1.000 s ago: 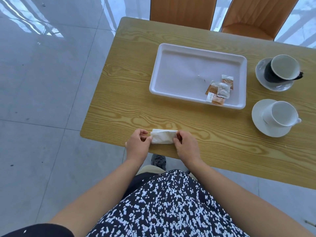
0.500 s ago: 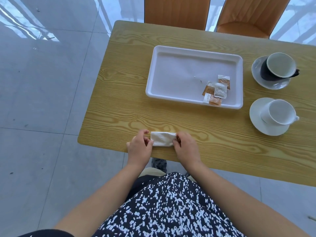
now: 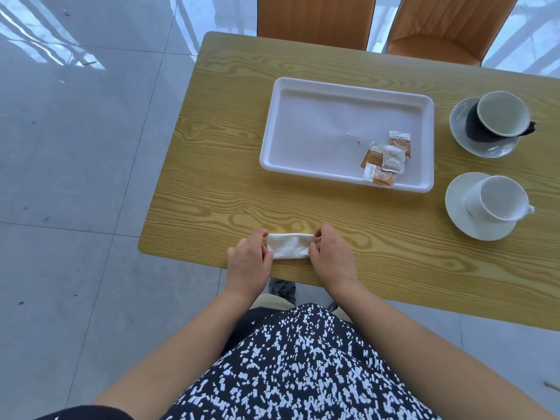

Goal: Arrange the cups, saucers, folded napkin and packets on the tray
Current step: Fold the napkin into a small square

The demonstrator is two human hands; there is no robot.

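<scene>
A small folded white napkin (image 3: 289,245) lies near the table's front edge. My left hand (image 3: 249,259) pinches its left end and my right hand (image 3: 330,255) pinches its right end. Further back sits a white rectangular tray (image 3: 306,128) with several orange and silver packets (image 3: 386,159) in its near right corner. To the right of the tray, a dark cup (image 3: 497,118) stands on a grey saucer (image 3: 463,137), and a white cup (image 3: 497,199) stands on a white saucer (image 3: 457,216).
The wooden table (image 3: 230,183) ends at its left edge just beyond the tray. Two orange chairs (image 3: 312,19) stand at the far side. Grey tiled floor lies to the left.
The napkin is folded narrower than before, and both hands stay at its ends. The view has shifted slightly.
</scene>
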